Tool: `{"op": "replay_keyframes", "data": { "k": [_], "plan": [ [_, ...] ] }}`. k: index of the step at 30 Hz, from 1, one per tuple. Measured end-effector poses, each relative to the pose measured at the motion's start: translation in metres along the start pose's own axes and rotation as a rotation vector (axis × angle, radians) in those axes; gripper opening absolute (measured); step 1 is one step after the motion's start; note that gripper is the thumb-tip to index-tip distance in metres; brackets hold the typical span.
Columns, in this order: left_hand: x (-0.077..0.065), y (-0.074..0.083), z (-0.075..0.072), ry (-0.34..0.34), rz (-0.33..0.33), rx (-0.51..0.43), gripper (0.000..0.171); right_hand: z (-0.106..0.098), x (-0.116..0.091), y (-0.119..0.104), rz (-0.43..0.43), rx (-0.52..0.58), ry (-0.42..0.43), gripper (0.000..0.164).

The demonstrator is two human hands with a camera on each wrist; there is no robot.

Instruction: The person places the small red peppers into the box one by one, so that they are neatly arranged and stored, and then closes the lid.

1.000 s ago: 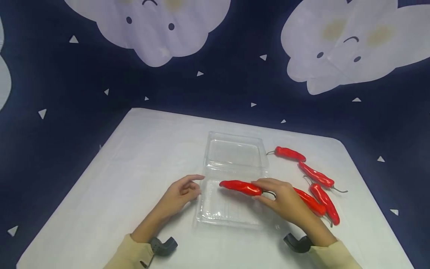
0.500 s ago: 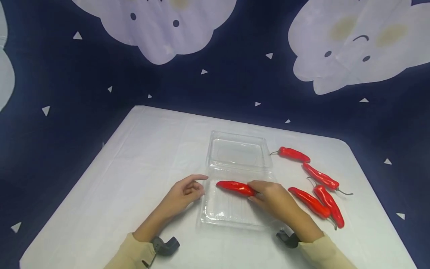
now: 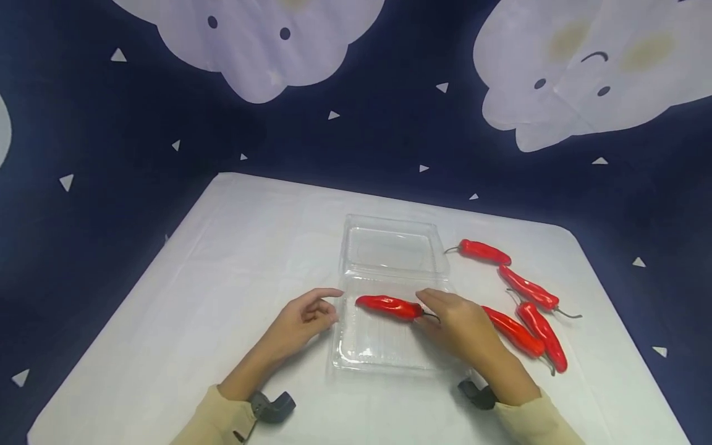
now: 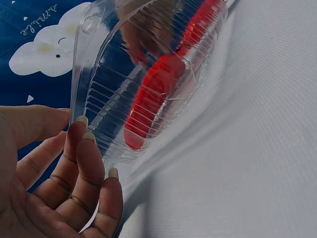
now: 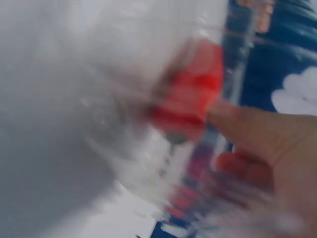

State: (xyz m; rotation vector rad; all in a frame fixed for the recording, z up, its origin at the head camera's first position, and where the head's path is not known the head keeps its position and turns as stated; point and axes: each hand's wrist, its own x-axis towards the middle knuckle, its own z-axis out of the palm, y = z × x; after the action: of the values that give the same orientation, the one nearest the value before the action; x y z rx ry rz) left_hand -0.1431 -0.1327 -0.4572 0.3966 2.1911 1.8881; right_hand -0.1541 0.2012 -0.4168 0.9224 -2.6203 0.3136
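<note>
The pepper (image 3: 388, 307) lies crosswise, tip toward left hand (image 3: 300, 319) pinching box (image 3: 378, 346), stem toward unclasped right hand (image 3: 463, 324).

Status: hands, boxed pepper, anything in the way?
Left hand touching box. Right hand beside pepper, contact unclear. Pepper lying inside box. Lid open, nothing visibly blocking.

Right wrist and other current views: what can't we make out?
Right wrist: whether the right hand grips the boxed chili; motion blur.
Head: left tip of the nearest loose chili; right hand covers it.
Left wrist: whether the upper red shape is another chili or a reflection; clear plastic confuses it, top edge cuts it.
Head: the sleeves beyond the bottom edge.
</note>
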Motion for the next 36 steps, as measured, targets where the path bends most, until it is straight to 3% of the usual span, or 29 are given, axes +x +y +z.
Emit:
{"op": "replay_keyframes", "data": {
  "k": [7,15,30,36],
  "plan": [
    [-0.001,-0.001,-0.001,0.015,-0.016,0.005,0.043,-0.029,-0.015,0.018,0.083,-0.041,0.136,0.055],
    [-0.001,-0.002,0.0,0.021,-0.024,0.003,0.043,-0.05,-0.051,0.047,0.341,0.0,0.157,0.047],
    [0.001,-0.003,0.003,0.026,-0.03,-0.031,0.044,-0.046,-0.106,0.075,0.541,-0.005,0.068,0.051],
    [0.003,-0.001,0.004,0.025,-0.035,-0.049,0.044,-0.042,-0.126,0.083,0.683,0.009,0.002,0.056]
  ]
}}
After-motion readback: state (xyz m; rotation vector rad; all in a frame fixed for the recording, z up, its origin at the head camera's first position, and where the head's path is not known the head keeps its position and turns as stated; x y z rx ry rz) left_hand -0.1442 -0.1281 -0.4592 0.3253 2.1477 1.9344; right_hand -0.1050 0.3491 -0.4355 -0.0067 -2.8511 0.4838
